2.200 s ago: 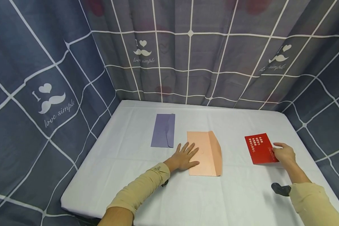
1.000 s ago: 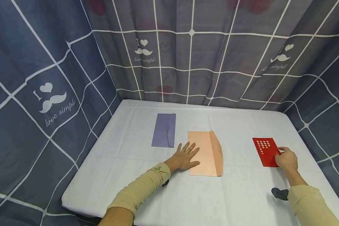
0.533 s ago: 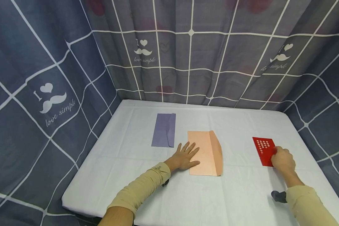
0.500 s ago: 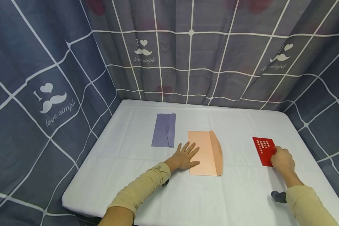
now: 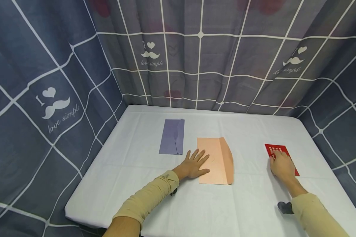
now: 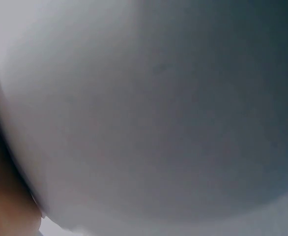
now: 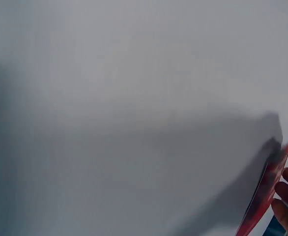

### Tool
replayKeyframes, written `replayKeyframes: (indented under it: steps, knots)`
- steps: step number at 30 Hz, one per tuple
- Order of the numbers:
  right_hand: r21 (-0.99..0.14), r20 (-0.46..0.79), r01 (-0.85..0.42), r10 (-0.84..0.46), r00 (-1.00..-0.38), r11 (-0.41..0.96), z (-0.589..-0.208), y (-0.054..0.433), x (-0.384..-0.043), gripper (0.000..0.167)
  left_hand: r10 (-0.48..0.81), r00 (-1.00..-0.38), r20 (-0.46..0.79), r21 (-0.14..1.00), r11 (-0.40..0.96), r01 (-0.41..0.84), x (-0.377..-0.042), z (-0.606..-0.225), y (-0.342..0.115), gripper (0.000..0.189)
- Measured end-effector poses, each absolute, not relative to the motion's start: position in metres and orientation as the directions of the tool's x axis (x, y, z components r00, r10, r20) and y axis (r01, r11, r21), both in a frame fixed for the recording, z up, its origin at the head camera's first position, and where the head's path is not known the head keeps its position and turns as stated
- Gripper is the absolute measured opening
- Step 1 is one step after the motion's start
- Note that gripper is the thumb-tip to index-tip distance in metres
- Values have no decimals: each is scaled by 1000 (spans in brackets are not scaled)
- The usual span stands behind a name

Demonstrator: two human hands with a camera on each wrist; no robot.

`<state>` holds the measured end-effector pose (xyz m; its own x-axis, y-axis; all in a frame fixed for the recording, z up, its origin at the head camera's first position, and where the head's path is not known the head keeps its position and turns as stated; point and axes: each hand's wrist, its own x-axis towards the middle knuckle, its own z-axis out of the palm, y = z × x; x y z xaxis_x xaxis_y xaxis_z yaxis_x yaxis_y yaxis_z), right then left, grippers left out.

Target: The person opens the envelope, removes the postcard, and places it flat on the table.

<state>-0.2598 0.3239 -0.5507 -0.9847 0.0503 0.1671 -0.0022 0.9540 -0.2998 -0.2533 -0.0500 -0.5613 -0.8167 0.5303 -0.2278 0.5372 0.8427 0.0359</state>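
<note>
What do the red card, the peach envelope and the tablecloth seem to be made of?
Red card: probably stiff printed paper, with straight edges and white lettering; gloss is hard to judge.
Peach envelope: likely matte paper, given the sharp crease at its flap.
Tablecloth: perhaps woven cloth, matte white, with faint fold lines.

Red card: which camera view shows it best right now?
The head view: it shows the red card from above, with some white print, though the right hand covers part. The right wrist view catches only a narrow red strip at lower right; the left wrist view shows none of it.
</note>
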Motion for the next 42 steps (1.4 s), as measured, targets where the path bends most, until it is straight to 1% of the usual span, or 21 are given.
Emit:
replayKeyframes:
  steps: [3, 5, 9, 13, 15, 17, 21, 24, 35, 42]
  knots:
    - [-351, 188, -87, -20, -982, 932, -549, 302, -263, 32, 526, -818, -232, 31, 845, 535, -253, -560, -50, 70]
    - [-400, 158, -111, -51, -986, 910, -545, 285, -265, 34, 525, -818, -234, 31, 845, 533, -253, -560, -51, 70]
    - [-473, 77, -125, -100, -992, 872, -537, 248, -265, 45, 527, -816, -236, 34, 844, 535, -254, -559, -51, 70]
    - [-509, 26, -138, -145, -989, 850, -533, 220, -263, 54, 530, -813, -240, 38, 842, 537, -254, -561, -50, 71]
    - [-521, 15, -144, -160, -987, 841, -533, 210, -262, 54, 528, -815, -238, 39, 844, 536, -254, -562, -50, 71]
    - [-531, 14, -156, -175, -985, 833, -533, 203, -261, 49, 528, -815, -239, 39, 844, 536, -254, -562, -50, 71]
    - [-533, 42, -183, -191, -981, 826, -535, 196, -260, 31, 529, -815, -236, 40, 844, 536, -254, -562, -50, 71]
    - [-524, 58, -188, -186, -981, 831, -536, 194, -260, 26, 529, -814, -240, 35, 843, 537, -253, -562, -50, 70]
    - [-436, 19, -96, -97, -995, 895, -535, 188, -257, 33, 528, -816, -234, 19, 842, 540, -251, -560, -49, 69]
    - [-416, 62, -86, -66, -996, 905, -531, 187, -259, 32, 532, -815, -231, 35, 841, 539, -254, -561, -51, 69]
